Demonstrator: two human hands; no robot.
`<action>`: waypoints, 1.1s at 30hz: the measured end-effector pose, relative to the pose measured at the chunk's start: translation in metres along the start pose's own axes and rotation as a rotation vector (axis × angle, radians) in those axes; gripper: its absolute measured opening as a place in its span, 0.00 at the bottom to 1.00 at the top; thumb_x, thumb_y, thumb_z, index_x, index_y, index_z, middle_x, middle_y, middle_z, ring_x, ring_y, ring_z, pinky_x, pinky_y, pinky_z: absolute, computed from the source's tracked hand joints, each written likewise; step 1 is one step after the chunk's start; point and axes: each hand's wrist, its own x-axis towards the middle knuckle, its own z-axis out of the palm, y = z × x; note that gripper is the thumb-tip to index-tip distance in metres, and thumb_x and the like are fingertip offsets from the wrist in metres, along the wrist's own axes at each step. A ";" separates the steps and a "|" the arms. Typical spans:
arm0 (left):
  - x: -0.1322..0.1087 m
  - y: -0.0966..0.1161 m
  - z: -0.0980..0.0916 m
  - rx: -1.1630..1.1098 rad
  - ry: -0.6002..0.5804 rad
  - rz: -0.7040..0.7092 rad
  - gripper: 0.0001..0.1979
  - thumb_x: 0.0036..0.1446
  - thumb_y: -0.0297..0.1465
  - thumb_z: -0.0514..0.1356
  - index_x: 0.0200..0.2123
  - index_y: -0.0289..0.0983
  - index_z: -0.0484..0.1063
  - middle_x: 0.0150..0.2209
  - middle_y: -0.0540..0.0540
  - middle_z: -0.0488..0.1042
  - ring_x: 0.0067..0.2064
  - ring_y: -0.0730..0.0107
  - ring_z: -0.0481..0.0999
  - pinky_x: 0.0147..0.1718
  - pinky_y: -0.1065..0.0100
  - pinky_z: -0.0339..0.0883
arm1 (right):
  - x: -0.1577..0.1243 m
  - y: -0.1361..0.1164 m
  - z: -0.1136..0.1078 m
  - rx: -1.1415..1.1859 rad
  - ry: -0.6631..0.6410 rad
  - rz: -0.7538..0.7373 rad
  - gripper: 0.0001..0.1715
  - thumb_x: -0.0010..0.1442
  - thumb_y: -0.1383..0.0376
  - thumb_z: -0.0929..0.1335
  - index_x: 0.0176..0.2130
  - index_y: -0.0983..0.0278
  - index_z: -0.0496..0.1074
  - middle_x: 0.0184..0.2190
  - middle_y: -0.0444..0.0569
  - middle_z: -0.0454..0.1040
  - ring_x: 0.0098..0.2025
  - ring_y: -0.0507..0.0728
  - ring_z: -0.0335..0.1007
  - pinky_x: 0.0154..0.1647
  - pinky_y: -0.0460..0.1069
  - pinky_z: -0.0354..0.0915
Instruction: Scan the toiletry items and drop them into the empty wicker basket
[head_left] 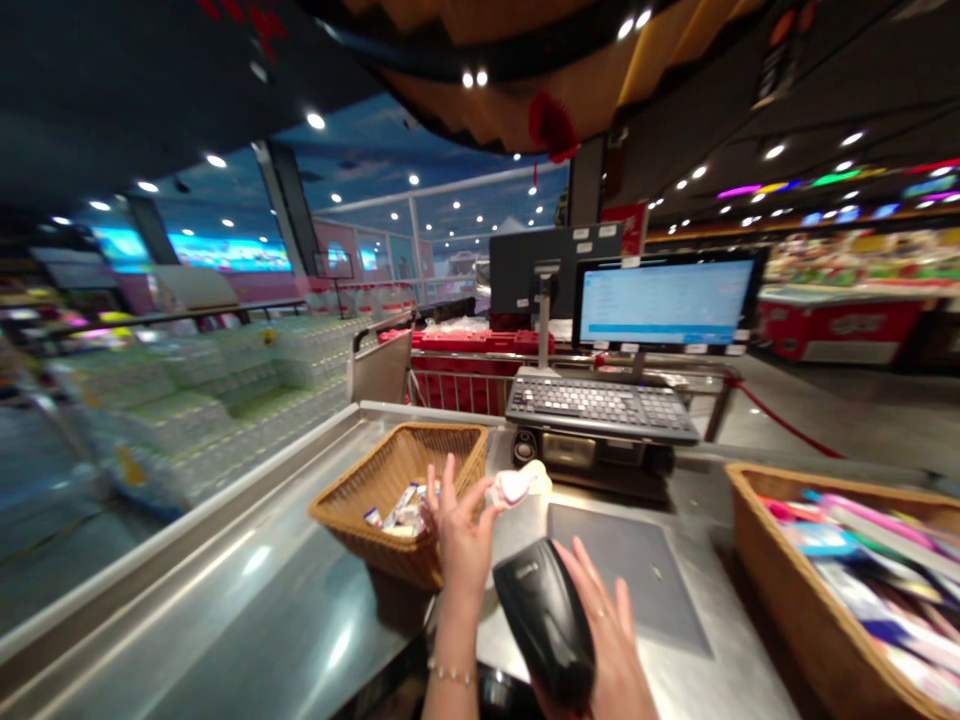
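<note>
Between the thumb and forefinger of my left hand (461,525) is a small white and pinkish packet (513,487), its other fingers raised. My right hand (604,625) is wrapped round a black handheld barcode scanner (546,615), whose head points up and forward towards the packet. The scanner covers part of the right palm and thumb. Just behind my left hand stands a wicker basket (352,492) with several small wrapped pieces (405,512) at its bottom. A yellowish patch beside the packet is too blurred to name.
A grey mat (630,570) lies on the metal counter (247,600). Beyond it are a keyboard (600,405) and a lit monitor (667,300). At the right edge stands a second wicker basket (787,590), full of mixed colourful goods. Clear-wrapped stacks (210,390) stand left of the counter.
</note>
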 end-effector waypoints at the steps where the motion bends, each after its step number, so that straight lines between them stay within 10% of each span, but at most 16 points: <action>1: 0.000 -0.001 -0.001 0.002 0.001 -0.001 0.12 0.53 0.29 0.63 0.41 0.47 0.80 0.65 0.44 0.60 0.69 0.47 0.47 0.63 0.40 0.51 | 0.000 0.000 0.001 0.000 -0.005 -0.003 0.47 0.59 0.60 0.59 0.70 0.58 0.33 0.61 0.63 0.65 0.66 0.75 0.53 0.56 0.81 0.50; 33: 0.004 -0.021 -0.026 0.024 0.046 -0.062 0.12 0.53 0.29 0.63 0.41 0.47 0.80 0.63 0.45 0.63 0.70 0.47 0.47 0.64 0.40 0.48 | 0.005 -0.014 0.022 0.039 -0.055 -0.074 0.46 0.58 0.62 0.59 0.69 0.62 0.34 0.62 0.66 0.63 0.67 0.75 0.52 0.55 0.81 0.51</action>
